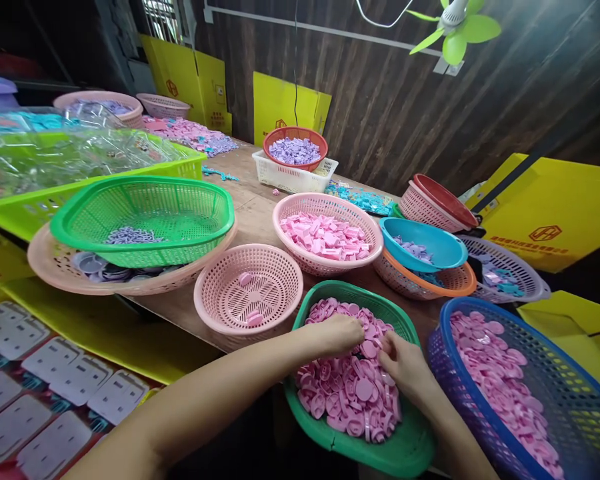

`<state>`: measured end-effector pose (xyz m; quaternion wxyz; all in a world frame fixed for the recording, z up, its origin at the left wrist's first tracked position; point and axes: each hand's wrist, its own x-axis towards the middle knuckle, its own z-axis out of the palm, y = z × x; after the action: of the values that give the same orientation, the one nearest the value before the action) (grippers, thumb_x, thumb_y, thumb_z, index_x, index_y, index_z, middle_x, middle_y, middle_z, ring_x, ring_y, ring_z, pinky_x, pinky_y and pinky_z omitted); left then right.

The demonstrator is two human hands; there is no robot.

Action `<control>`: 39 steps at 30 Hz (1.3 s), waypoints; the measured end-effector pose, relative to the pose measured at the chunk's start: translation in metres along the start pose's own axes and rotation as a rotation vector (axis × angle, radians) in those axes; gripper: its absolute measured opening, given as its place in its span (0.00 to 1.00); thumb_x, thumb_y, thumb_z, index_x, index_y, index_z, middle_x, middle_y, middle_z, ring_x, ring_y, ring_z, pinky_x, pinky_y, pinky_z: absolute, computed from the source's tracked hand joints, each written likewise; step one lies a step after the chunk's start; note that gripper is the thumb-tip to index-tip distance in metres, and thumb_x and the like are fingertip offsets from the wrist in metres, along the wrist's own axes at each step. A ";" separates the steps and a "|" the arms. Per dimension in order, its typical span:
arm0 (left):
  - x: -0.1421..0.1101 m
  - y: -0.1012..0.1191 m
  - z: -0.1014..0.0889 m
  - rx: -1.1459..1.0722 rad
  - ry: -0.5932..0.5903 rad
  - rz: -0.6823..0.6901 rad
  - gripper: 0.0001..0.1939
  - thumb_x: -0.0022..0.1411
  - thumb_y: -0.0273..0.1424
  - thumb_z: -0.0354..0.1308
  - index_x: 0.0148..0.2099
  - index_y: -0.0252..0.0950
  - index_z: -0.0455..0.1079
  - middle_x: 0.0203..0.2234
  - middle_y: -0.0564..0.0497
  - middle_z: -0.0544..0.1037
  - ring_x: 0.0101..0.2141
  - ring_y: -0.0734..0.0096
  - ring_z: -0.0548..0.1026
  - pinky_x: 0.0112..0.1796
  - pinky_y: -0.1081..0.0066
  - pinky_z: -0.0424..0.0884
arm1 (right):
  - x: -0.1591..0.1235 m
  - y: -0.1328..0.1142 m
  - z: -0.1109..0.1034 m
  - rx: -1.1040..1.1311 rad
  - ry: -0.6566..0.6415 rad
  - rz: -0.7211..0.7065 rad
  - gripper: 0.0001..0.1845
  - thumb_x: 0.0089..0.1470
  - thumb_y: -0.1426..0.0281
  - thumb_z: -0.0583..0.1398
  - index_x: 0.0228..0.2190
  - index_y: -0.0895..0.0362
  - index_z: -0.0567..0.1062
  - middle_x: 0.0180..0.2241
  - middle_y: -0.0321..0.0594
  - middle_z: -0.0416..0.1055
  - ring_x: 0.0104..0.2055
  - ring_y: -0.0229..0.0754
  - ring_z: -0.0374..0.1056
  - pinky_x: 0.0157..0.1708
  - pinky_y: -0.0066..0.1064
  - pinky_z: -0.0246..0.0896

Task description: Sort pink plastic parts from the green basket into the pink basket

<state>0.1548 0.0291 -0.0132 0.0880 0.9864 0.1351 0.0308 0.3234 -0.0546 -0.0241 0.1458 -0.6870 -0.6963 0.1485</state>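
Both of my hands are over a dark green basket (420,433) heaped with small pink plastic parts (365,390), many of them round or oval. My left hand (344,333) is closed, knuckles up, above the middle of the heap. Close by on its right, my right hand (404,360) has its thumb and fingers drawn together at the heap's edge. What either hand pinches is hidden or too small to name. Left of my hands, a shallow pink basket (215,283) has two pink pieces (255,319) in it.
A pink basket (280,217) of pink blocks stands behind. At right is a blue-rimmed basket (447,327) of pink parts. A bright green basket (145,183) sits inside a peach one on the left. Farther back are blue and orange baskets and yellow boxes (555,220).
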 end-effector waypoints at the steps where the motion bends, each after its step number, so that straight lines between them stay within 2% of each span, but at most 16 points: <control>1: 0.005 0.000 0.003 0.003 -0.003 0.016 0.06 0.51 0.21 0.53 0.31 0.31 0.71 0.28 0.45 0.74 0.28 0.68 0.71 0.26 0.73 0.65 | -0.004 0.002 -0.002 0.029 0.023 0.019 0.09 0.46 0.75 0.51 0.19 0.53 0.53 0.17 0.28 0.54 0.20 0.34 0.54 0.21 0.24 0.47; 4: 0.017 0.002 0.012 0.011 0.003 0.004 0.08 0.52 0.20 0.51 0.30 0.30 0.71 0.28 0.43 0.74 0.26 0.69 0.71 0.25 0.73 0.65 | -0.016 0.003 -0.005 0.208 0.086 0.059 0.11 0.46 0.74 0.52 0.19 0.53 0.53 0.18 0.28 0.51 0.21 0.34 0.53 0.21 0.24 0.48; 8: 0.027 0.004 0.017 0.013 0.010 -0.030 0.08 0.49 0.18 0.51 0.29 0.29 0.71 0.26 0.43 0.75 0.25 0.68 0.71 0.25 0.72 0.66 | -0.026 -0.003 -0.006 0.445 0.113 0.042 0.10 0.47 0.70 0.55 0.20 0.54 0.58 0.20 0.29 0.54 0.23 0.35 0.54 0.23 0.25 0.51; 15: 0.025 0.000 0.015 -0.049 0.047 -0.060 0.08 0.44 0.17 0.54 0.29 0.29 0.71 0.25 0.43 0.76 0.26 0.63 0.72 0.26 0.70 0.67 | -0.031 -0.017 -0.012 0.489 0.149 0.024 0.11 0.50 0.65 0.57 0.21 0.55 0.63 0.21 0.31 0.58 0.24 0.36 0.56 0.24 0.26 0.52; 17: 0.020 0.001 0.012 -0.085 0.077 -0.082 0.09 0.44 0.16 0.54 0.30 0.29 0.72 0.25 0.43 0.76 0.28 0.62 0.73 0.28 0.69 0.67 | -0.034 -0.018 -0.013 0.520 0.163 0.056 0.07 0.48 0.65 0.59 0.26 0.55 0.67 0.23 0.31 0.60 0.24 0.36 0.57 0.23 0.25 0.54; 19: 0.013 0.003 0.005 -0.131 0.109 -0.118 0.09 0.45 0.17 0.54 0.30 0.29 0.72 0.24 0.43 0.75 0.28 0.61 0.73 0.29 0.69 0.66 | -0.038 -0.018 -0.014 0.585 0.197 0.091 0.12 0.47 0.64 0.60 0.35 0.55 0.69 0.26 0.33 0.64 0.26 0.37 0.60 0.25 0.26 0.57; 22: 0.000 0.010 -0.009 -0.372 0.195 -0.208 0.06 0.49 0.22 0.55 0.30 0.29 0.72 0.22 0.46 0.75 0.26 0.65 0.73 0.28 0.71 0.66 | -0.044 -0.020 -0.016 0.671 0.205 0.127 0.20 0.46 0.63 0.61 0.43 0.54 0.69 0.31 0.36 0.67 0.30 0.39 0.64 0.30 0.28 0.61; 24: -0.011 0.018 -0.020 -0.709 0.283 -0.258 0.11 0.53 0.29 0.55 0.38 0.30 0.71 0.24 0.47 0.75 0.26 0.69 0.73 0.27 0.73 0.66 | -0.048 -0.025 -0.018 0.737 0.205 0.147 0.21 0.46 0.64 0.61 0.43 0.53 0.70 0.35 0.38 0.69 0.34 0.41 0.65 0.34 0.29 0.62; 26: -0.025 0.028 -0.028 -1.122 0.366 -0.286 0.20 0.55 0.35 0.54 0.49 0.31 0.66 0.27 0.48 0.76 0.26 0.71 0.73 0.29 0.73 0.67 | -0.052 -0.035 -0.018 0.844 0.231 0.155 0.21 0.44 0.64 0.63 0.43 0.52 0.71 0.39 0.39 0.70 0.39 0.43 0.66 0.39 0.31 0.63; 28: -0.038 0.039 -0.031 -1.491 0.442 -0.316 0.26 0.53 0.37 0.57 0.53 0.31 0.64 0.28 0.47 0.76 0.27 0.72 0.73 0.31 0.72 0.67 | -0.053 -0.050 -0.017 0.963 0.263 0.133 0.21 0.43 0.65 0.64 0.42 0.51 0.71 0.42 0.39 0.69 0.43 0.44 0.66 0.43 0.33 0.62; 29: -0.044 0.045 -0.031 -1.590 0.475 -0.322 0.25 0.53 0.38 0.58 0.52 0.31 0.65 0.29 0.47 0.76 0.28 0.72 0.72 0.32 0.71 0.67 | -0.053 -0.058 -0.015 1.010 0.276 0.110 0.20 0.43 0.65 0.64 0.41 0.51 0.72 0.43 0.39 0.69 0.44 0.45 0.65 0.44 0.34 0.62; 34: -0.060 0.065 -0.023 -1.782 0.650 -0.315 0.20 0.52 0.36 0.59 0.45 0.30 0.71 0.34 0.44 0.76 0.32 0.70 0.72 0.36 0.70 0.66 | -0.050 -0.090 -0.005 1.147 0.270 0.031 0.18 0.45 0.68 0.63 0.41 0.52 0.71 0.43 0.41 0.69 0.47 0.47 0.64 0.47 0.40 0.61; 39: -0.069 0.070 -0.022 -1.843 0.733 -0.370 0.19 0.49 0.35 0.62 0.43 0.30 0.71 0.35 0.44 0.75 0.35 0.67 0.72 0.37 0.69 0.68 | -0.052 -0.095 0.003 1.180 0.257 0.060 0.19 0.46 0.67 0.62 0.43 0.52 0.71 0.45 0.43 0.69 0.48 0.49 0.64 0.47 0.42 0.62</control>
<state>0.1053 -0.0526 0.0187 0.7727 0.4270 0.2284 0.4105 0.2363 -0.1076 0.0118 0.5811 -0.5219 -0.4533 0.4295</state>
